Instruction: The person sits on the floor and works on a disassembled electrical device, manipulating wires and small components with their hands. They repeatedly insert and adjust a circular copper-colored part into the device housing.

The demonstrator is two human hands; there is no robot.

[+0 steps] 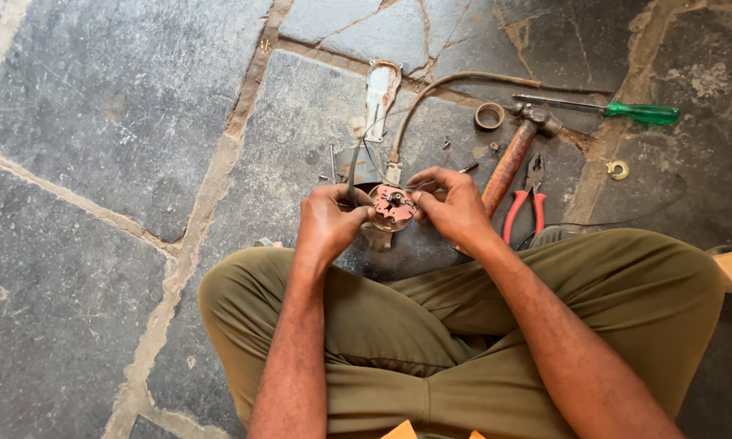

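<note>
A person in olive trousers sits cross-legged on a grey stone floor (97, 122), both hands meeting at the centre of the frame over a small round reddish mechanical part (393, 206). The left hand (327, 225) curls around the part's left edge, fingers closed on it, with a thin dark rod rising past the thumb; the right hand (451, 207) pinches the part's right edge between thumb and fingertips. Just beyond the hands, toward the upper right of the frame, lie a hammer with a rusty handle (512, 158), red-handled pliers (527, 199), a green-handled screwdriver (618, 109), a small roll of tape (488, 115) and a brass ring (618, 169). A curved cable (431, 93) and a pale metal plate (380, 93) rest above the hands.
</note>
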